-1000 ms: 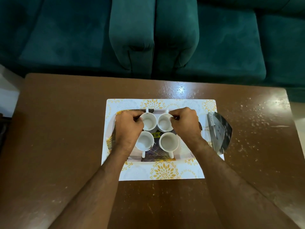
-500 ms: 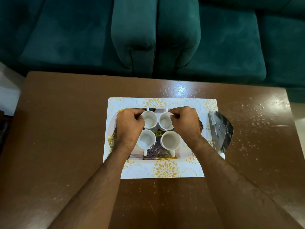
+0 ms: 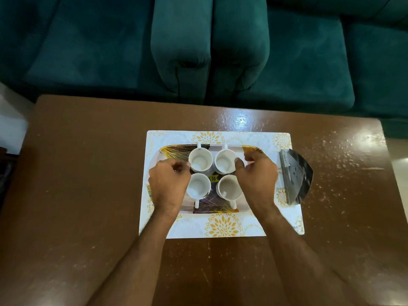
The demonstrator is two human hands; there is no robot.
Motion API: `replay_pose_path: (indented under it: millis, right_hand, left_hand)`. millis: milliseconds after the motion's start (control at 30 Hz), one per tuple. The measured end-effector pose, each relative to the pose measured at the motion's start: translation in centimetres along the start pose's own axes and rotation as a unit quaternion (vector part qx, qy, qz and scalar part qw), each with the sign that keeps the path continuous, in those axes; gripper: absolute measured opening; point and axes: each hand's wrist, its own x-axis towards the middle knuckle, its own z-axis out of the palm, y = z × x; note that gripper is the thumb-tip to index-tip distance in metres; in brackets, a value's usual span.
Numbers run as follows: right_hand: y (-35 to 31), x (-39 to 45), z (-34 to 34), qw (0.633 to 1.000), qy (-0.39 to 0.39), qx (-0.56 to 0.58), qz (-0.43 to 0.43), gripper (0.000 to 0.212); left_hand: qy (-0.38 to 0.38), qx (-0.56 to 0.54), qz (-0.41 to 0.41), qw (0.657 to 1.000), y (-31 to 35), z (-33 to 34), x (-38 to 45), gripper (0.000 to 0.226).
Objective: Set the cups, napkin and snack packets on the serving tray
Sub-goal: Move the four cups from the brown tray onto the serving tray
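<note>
Compared with half a second ago, both hands have been drawn outward from the two far cups: the left hand (image 3: 169, 184) has slid toward 9 o'clock and nearer, and the right hand (image 3: 257, 180) toward 3 o'clock, so that both far cups are now uncovered. The cups themselves have kept their places.

Both forearms are stretched in from 6 o'clock over the brown desk (image 3: 72, 195). The left grip is clenched, its fingers curled inward with nothing seen between them. The right grip is likewise curled; a pale sliver shows at its fingertips, but whether anything is pinched there cannot be told because of blur.

Four white cups stand upright in a square inside the white tray (image 3: 220, 226) with yellow flowers, which lies at the desk's centre. The far left cup (image 3: 200, 161) is found just at 2 o'clock of the left grip, the near left cup (image 3: 198, 186) touching or just beside it at 3 o'clock. The far right cup (image 3: 225, 161) sits just at 10 o'clock of the right grip, the near right cup (image 3: 229, 187) close at 8 o'clock. Dark, gold-lined snack packets (image 3: 176, 152) are spread under the cups. A silvery packet (image 3: 295, 176) is propped over the tray's 3 o'clock edge.
</note>
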Motion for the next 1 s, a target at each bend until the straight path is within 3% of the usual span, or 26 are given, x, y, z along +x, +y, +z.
replay_pose_path:
  millis: [167,333,1000]
  right_hand:
    - [0.9,-4.0,-0.7,0.997,-0.030,0.045,0.062,0.042]
    - [1.0,-4.5,-0.3,0.995,-0.053,0.042,0.076,0.023]
    - [0.5,-5.2,-0.1,0.994,-0.052,0.034,0.085,0.018]
  left_hand:
    - [-0.038,-0.008,-0.008,0.999,-1.0,-0.1,-1.2,0.009]
    - [-0.077,-0.041,-0.016,0.996,-1.6,-0.3,-1.5,0.010]
    - [-0.073,-0.050,-0.031,0.996,-1.4,-0.1,-2.0,0.014]
